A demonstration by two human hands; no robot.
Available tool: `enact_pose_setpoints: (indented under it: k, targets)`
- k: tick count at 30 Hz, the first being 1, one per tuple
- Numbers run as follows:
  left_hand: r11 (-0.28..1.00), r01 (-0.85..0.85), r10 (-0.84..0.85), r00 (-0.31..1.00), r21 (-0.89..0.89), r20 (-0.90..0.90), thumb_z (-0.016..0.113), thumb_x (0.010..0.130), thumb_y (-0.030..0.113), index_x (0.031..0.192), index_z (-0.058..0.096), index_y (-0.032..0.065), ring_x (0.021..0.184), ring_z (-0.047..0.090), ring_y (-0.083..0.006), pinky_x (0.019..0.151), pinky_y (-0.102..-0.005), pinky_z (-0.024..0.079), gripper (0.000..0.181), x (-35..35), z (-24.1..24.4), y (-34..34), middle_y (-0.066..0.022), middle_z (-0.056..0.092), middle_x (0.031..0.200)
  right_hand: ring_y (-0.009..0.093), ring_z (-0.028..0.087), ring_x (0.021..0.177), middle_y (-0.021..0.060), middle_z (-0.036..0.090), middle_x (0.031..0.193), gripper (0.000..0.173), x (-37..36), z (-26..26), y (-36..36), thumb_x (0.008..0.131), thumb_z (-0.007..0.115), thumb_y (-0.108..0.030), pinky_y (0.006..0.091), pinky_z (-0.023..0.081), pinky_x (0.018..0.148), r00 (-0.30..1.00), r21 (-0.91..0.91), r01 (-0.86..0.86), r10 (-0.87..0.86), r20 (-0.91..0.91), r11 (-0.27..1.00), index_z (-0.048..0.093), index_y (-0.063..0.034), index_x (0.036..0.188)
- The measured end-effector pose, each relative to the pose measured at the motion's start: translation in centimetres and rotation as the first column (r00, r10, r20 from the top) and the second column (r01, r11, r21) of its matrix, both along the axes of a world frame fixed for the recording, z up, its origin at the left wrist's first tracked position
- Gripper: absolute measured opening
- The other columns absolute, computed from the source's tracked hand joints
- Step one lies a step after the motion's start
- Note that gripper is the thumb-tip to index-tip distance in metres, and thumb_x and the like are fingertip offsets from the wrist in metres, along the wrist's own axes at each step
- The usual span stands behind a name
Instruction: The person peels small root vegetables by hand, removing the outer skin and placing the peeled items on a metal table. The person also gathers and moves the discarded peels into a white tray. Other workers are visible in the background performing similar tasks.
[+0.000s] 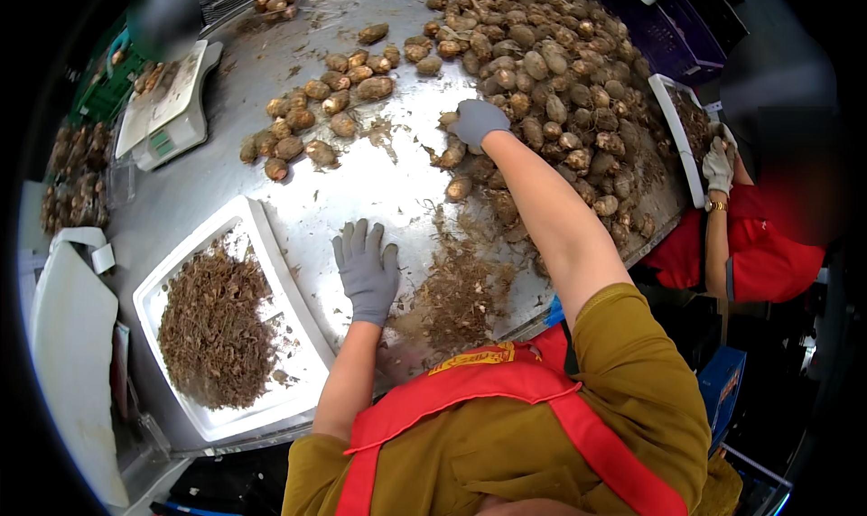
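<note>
My left hand point(367, 271), in a grey glove, rests palm down on the metal table point(305, 211) with its fingers apart and nothing in it. My right hand point(481, 123), gloved the same way, reaches to the left edge of a large heap of brown taro corms point(542, 82). Its fingers are curled at a corm point(448, 118); whether they grip it is hard to tell. Just below that hand lie more corms point(452, 153). Several loose corms point(336, 102) are spread on the table to the upper left. Fibrous brown scraps point(460, 289) lie between my forearms.
At the left stands a white foam tray point(284, 279) of brown peelings point(213, 326). Beyond it are a weighing scale point(169, 120), bagged corms point(76, 170) and a green crate point(108, 89). A co-worker's gloved hands point(719, 160) are at another white tray point(679, 143) on the right.
</note>
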State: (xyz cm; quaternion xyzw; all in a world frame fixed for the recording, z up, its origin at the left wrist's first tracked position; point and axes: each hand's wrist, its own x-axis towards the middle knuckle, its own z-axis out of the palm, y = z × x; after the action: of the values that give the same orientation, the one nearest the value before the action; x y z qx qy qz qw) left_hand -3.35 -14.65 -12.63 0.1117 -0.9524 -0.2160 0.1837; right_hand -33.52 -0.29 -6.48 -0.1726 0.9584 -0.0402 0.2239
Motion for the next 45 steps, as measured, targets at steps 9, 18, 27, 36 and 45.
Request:
enact_pose_setpoints:
  k: [9,18,27,36,45]
  targets:
    - [1.0,0.008,-0.009,0.996,-0.02,-0.09,0.061,0.087,0.024,0.118,0.06,0.005,0.127,0.043,-0.0404,0.109,-0.0552,0.027,0.036,0.5,-1.1,-0.2,-0.018,0.054,0.128,0.012,0.056,0.074,0.0038,0.062,0.088,0.031,10.1,4.2,7.1,0.097,0.055,-0.028,0.0281,0.047,0.062,0.814,-0.786,0.565,-0.017,0.58,0.252,0.061,-0.0002,0.109]
    - [0.028,0.186,-0.294,0.941,0.982,-0.17,0.051,0.1,0.03,0.126,0.055,-0.0015,0.105,0.058,-0.0148,0.094,-0.029,0.046,0.042,-0.7,6.5,5.3,-0.0083,0.062,0.113,0.014,0.061,0.085,0.0057,0.065,0.102,0.037,20.1,4.5,7.4,0.101,0.048,-0.026,0.0285,0.051,0.074,0.801,-0.829,0.535,0.217,0.558,0.162,0.06,0.0022,0.12]
    - [0.408,0.236,-0.313,0.944,0.882,-0.108,0.063,0.092,0.022,0.12,0.058,-0.0036,0.089,0.064,-0.0137,0.08,-0.029,0.053,0.038,0.8,10.2,4.5,-0.0083,0.066,0.106,0.031,0.064,0.076,0.0154,0.064,0.08,0.034,23.9,10.1,5.9,0.093,0.055,-0.036,0.0386,0.049,0.069,0.969,-0.673,-0.176,0.004,-0.249,0.718,0.066,-0.0039,0.093]
    - [0.073,0.087,-0.269,0.961,0.994,-0.064,0.058,0.093,0.022,0.107,0.059,-0.0038,0.073,0.062,-0.0128,0.069,-0.027,0.052,0.029,2.2,12.5,3.3,-0.0102,0.065,0.092,0.034,0.063,0.078,0.0148,0.064,0.081,0.024,24.6,8.1,8.2,0.09,0.06,-0.029,0.0444,0.049,0.071,0.924,-0.485,-0.379,0.294,-0.245,0.788,0.065,-0.006,0.087]
    - [-0.16,0.18,-0.33,0.917,0.97,-0.225,0.058,0.096,0.035,0.105,0.054,-0.0006,0.077,0.056,-0.0156,0.071,-0.0297,0.05,0.037,2.2,12.6,3.3,-0.008,0.055,0.088,0.02,0.065,0.09,0.0138,0.068,0.097,0.034,24.3,9.1,7.9,0.093,0.059,-0.027,0.031,0.049,0.08,0.972,-0.94,0.189,0.079,0.219,0.283,0.064,-0.0007,0.114]
